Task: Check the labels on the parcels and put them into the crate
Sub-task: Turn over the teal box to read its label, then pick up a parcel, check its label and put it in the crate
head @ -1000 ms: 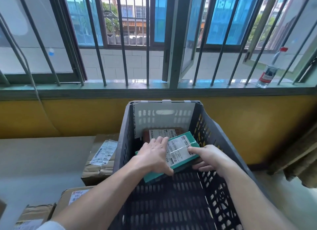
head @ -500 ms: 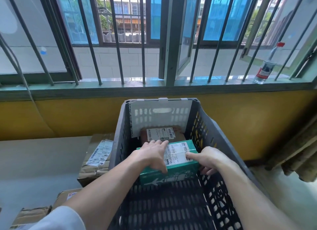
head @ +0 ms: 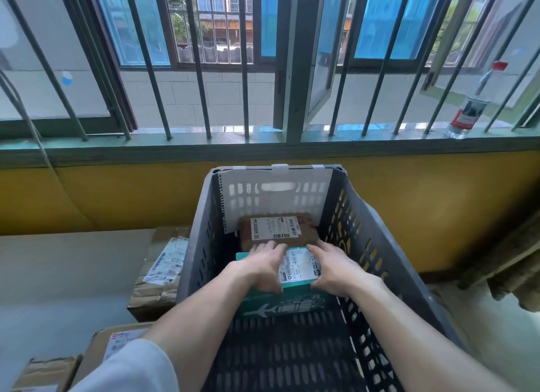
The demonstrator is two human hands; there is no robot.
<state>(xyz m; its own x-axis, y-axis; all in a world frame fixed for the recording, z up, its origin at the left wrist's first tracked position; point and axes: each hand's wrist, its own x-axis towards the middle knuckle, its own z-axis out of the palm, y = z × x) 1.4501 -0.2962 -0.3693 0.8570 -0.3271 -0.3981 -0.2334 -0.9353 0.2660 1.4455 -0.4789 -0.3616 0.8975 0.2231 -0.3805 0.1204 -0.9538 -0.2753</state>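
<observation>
1. Barred windows run above a green sill (head: 204,146), with a bottle (head: 467,114) standing at its far right. Below the sill is a yellow wall (head: 117,193).
2. A dark slotted crate (head: 380,231) stands by that wall, with a white sheet (head: 277,193) hung inside its far end.
3. A brown parcel (head: 309,237) lies at the far end of the crate floor, label up.
4. A teal box (head: 280,307) sits low in the crate just on the near side of the brown parcel, label up.
5. The left hand (head: 260,270) grips the box's left half, fingers stretched across the top and thumb hooked over the near edge.
6. The right hand (head: 336,267) grips the right half likewise.
7. Three cardboard parcels (head: 163,275) lie outside, left of the crate.
</observation>
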